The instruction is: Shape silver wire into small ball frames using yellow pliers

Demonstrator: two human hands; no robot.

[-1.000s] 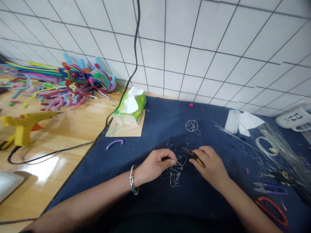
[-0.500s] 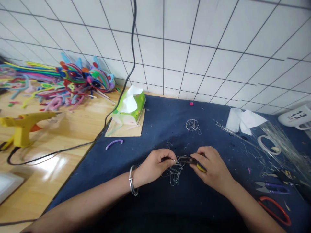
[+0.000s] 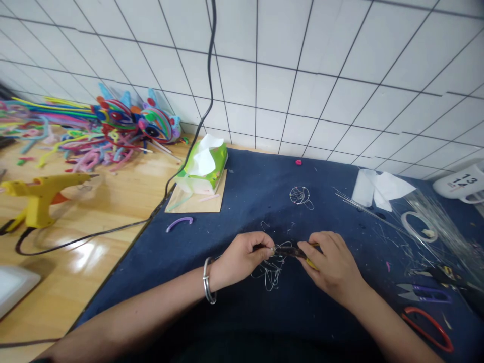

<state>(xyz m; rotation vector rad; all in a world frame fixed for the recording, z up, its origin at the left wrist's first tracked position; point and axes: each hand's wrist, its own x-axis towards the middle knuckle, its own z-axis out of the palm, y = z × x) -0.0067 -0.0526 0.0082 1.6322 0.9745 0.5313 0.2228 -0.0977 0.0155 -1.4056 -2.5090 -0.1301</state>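
My left hand (image 3: 242,257), with a silver bangle at the wrist, is closed in a pinch on a piece of thin silvery wire (image 3: 273,275). Loops of this wire dangle below the fingertips in a loose tangle. In my right hand (image 3: 333,262) is a pair of pliers (image 3: 289,250) with dark jaws and yellow handles, pointing left. The jaw tips meet the wire right beside my left fingertips; whether they are clamped on it is too small to tell. Beyond the hands, a round wire piece (image 3: 299,195) with crossing strands lies on the dark blue cloth (image 3: 257,181).
Left, on the wooden table, are a yellow glue gun (image 3: 40,199), colourful pipe cleaners (image 3: 86,151) and a green tissue pack (image 3: 206,164). A black cable (image 3: 209,80) hangs down the tiled wall. Right are loose wires (image 3: 438,217), purple snips (image 3: 427,293), a red-handled tool (image 3: 431,327) and a white mug (image 3: 459,182).
My right hand has shifted slightly to the right along the pliers, its fingers lying a little differently on the handles. My left hand keeps its pinch on the wire in nearly the same place.
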